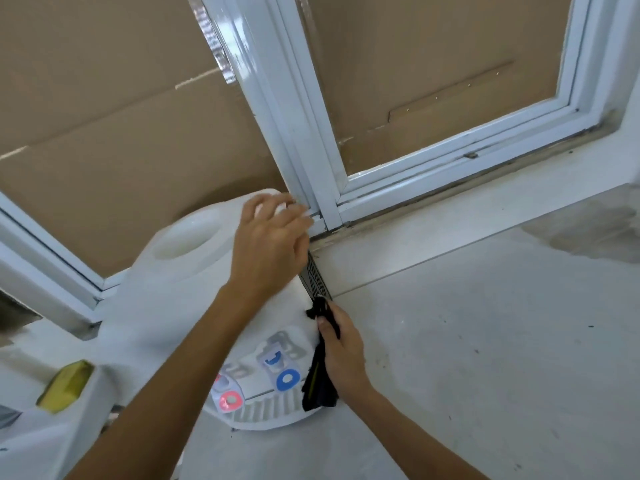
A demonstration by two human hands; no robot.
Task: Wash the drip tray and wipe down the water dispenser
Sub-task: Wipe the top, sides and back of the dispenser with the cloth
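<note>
A white water dispenser (pixel 166 289) stands below me, with a round bottle well on top and a red tap (pixel 229 399) and a blue tap (pixel 288 379) on its front. Its slotted white drip tray (pixel 266 412) sits under the taps. My left hand (pixel 268 242) rests on the dispenser's top right rear corner, fingers loosely curled, holding nothing I can see. My right hand (pixel 341 351) grips a black cloth (pixel 320 386) against the dispenser's right side, by a black vent grille (pixel 316 278).
A white window frame (pixel 311 150) backed with brown cardboard stands right behind the dispenser. A pale sill and wall (pixel 485 306) run to the right. A yellow sponge (pixel 65 386) lies on a white object at the lower left.
</note>
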